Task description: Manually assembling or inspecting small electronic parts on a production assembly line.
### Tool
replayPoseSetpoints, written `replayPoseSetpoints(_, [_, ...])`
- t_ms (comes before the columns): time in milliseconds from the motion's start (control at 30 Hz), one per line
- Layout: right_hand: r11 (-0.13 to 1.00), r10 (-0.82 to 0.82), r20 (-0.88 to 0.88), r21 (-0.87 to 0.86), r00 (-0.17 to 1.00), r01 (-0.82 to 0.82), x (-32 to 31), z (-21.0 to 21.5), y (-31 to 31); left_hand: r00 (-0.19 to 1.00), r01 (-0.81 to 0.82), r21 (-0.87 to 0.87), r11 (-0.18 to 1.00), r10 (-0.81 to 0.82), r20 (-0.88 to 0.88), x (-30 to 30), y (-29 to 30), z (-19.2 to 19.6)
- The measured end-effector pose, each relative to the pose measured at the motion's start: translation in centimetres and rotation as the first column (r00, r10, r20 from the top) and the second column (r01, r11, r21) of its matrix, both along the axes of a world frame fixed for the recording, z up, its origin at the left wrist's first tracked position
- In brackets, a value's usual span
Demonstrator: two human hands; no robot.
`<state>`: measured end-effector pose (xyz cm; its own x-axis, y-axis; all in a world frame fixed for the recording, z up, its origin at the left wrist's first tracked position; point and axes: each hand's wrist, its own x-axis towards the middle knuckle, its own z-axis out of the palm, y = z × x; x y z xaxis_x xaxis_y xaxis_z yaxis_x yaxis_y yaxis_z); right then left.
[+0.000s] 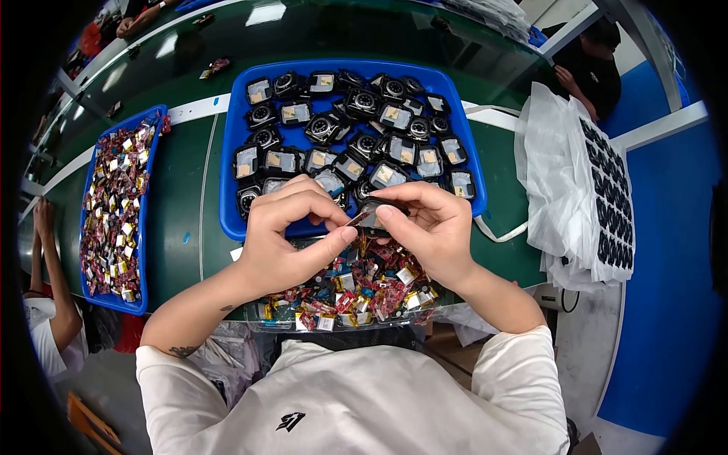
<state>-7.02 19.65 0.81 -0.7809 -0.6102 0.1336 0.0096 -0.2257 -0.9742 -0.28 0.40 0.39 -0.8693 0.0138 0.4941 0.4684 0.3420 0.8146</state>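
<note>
Both my hands meet over the front edge of the large blue tray (227,159). My right hand (436,231) grips a black watch case (372,215) between thumb and fingers, its grey inner side showing. Thumb and forefinger of my left hand (280,239) pinch a small reddish circuit board (356,219) at the case's left edge. Whether the board is still joined to the case I cannot tell. Several more black watch cases (324,128) lie in the tray, some face up. Below my hands a clear tray (284,327) holds a heap of red circuit boards and small batteries (356,296).
At the left stands a narrower blue tray (142,305) full of similar boards and batteries. White sheets with rows of black parts (607,193) are stacked at the right. A dark green conveyor belt (250,42) runs behind. Other people's arms (45,220) show at left and a person (595,68) at far right.
</note>
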Motion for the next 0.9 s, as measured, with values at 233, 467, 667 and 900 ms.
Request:
replayPoseSetpoints(233, [0.981,-0.127,-0.347,0.092,0.929,0.168,0.3,-0.4,-0.4,0.986,0.086,0.154,0.984,-0.106,0.127,-0.1,-0.3,-0.5])
replayPoseSetpoints(467, [0.961,-0.194,-0.561,0.054,0.805,0.270,0.1,-0.8,-0.9,0.964,0.063,0.270,0.961,-0.129,0.233,0.0,-0.2,-0.1])
replayPoseSetpoints(667, [0.964,-0.178,-0.557,0.069,0.811,0.259,0.1,-0.7,-1.0,0.956,0.067,0.272,0.960,-0.139,0.257,0.0,-0.4,-0.1])
replayPoseSetpoints(900, [0.963,-0.146,-0.567,0.107,0.811,0.248,0.3,-0.8,-1.1,0.946,0.055,0.332,0.942,-0.156,0.285,-0.1,-0.5,-0.2])
